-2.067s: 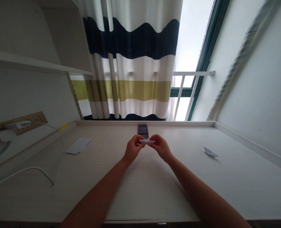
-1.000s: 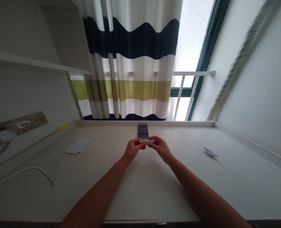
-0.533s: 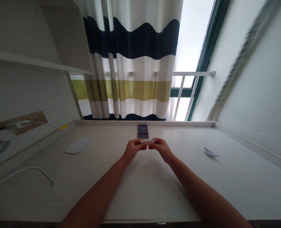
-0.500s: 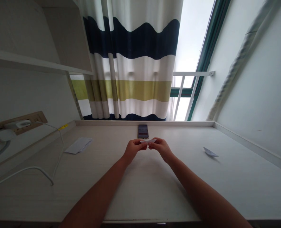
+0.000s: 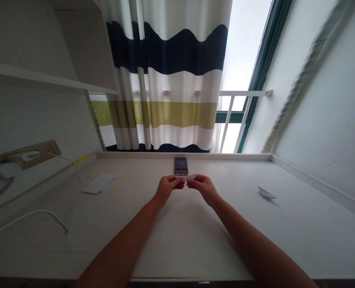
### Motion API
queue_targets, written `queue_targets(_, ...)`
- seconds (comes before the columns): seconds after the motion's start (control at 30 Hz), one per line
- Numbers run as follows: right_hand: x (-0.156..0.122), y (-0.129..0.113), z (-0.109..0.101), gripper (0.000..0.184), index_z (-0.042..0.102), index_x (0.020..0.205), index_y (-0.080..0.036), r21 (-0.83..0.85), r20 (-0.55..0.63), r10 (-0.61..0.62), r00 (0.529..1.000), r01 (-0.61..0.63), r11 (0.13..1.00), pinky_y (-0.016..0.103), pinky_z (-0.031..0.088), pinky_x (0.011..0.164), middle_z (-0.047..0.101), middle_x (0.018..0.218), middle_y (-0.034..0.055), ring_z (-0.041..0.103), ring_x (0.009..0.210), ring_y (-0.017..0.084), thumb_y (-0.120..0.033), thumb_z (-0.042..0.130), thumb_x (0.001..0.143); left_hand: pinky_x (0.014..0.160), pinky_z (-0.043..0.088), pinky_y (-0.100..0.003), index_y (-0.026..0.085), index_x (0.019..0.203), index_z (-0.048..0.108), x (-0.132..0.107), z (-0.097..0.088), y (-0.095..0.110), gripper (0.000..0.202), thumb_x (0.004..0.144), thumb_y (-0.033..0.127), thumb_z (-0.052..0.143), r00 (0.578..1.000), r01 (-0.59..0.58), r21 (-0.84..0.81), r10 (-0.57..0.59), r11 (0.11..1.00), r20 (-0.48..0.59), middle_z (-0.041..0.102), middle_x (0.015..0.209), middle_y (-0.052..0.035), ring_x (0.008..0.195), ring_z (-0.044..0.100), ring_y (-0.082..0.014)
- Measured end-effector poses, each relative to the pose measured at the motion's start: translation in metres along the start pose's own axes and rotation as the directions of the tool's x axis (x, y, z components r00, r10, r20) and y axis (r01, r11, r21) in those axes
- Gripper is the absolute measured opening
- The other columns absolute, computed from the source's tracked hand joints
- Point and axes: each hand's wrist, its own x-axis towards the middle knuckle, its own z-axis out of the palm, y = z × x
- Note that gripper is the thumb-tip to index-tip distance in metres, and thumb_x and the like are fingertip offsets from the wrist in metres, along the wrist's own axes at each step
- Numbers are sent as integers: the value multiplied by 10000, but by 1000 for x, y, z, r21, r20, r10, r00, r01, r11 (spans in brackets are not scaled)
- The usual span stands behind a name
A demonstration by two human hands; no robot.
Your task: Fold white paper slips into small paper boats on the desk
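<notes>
Between my two hands is a small piece of folded white paper (image 5: 189, 178), held up just in front of the phone. My left hand (image 5: 167, 187) pinches its left end, thumb on the near side. At the other end, my right hand (image 5: 204, 187) grips it between thumb and fingers. The fingers hide much of the paper, so its full shape cannot be made out. A phone (image 5: 181, 166) with its screen lit lies just beyond the hands. Off to the right rests a folded paper boat (image 5: 266, 193).
On the left of the white desk (image 5: 177, 240) lies a small stack of white paper sheets (image 5: 99, 184). A white cable (image 5: 75, 196) runs across the desk from a wall socket strip (image 5: 24, 158). A raised ledge (image 5: 237, 156) borders the back, before a striped curtain (image 5: 171, 88).
The paper in my hands has tilted slightly, and my fingers have shifted a little along it. Everything on the desk stays where it was.
</notes>
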Motion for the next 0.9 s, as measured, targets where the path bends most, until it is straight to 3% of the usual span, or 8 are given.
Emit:
queue_targets(0.27,1,-1,-1,201,656,696,-144,13,-7,-15,1000,15,1000,313,442,680,631,604,15,555,582,115,-285,701,558,683,491,-322,64,723,654,-2,0,0,301,639,353,638,998,-23,-80,27,997,54,650,647,-75,602,601,-153)
queue_targets(0.4,1,0,-1,183,651,695,-145,30,4,-21,1000,20,999,300,435,668,625,605,13,545,577,108,-272,693,570,682,492,-329,63,724,649,-2,1,0,301,634,350,643,999,-34,-69,36,997,31,642,630,-67,585,598,-153)
queue_targets(0.67,-1,-3,1,167,638,661,-152,14,-32,-47,998,47,999,295,434,649,610,579,1,539,561,106,-273,695,562,686,494,-325,91,742,649,-3,0,-2,282,624,347,652,993,-75,4,74,997,92,643,656,-53,626,598,-147)
queue_targets(0.9,0,-4,1,217,657,697,-145,-31,-27,-41,999,40,999,306,445,636,624,576,12,545,552,115,-290,707,543,648,502,-307,94,709,656,-1,0,-2,254,576,307,691,998,-54,53,52,997,34,640,605,-41,565,588,-134)
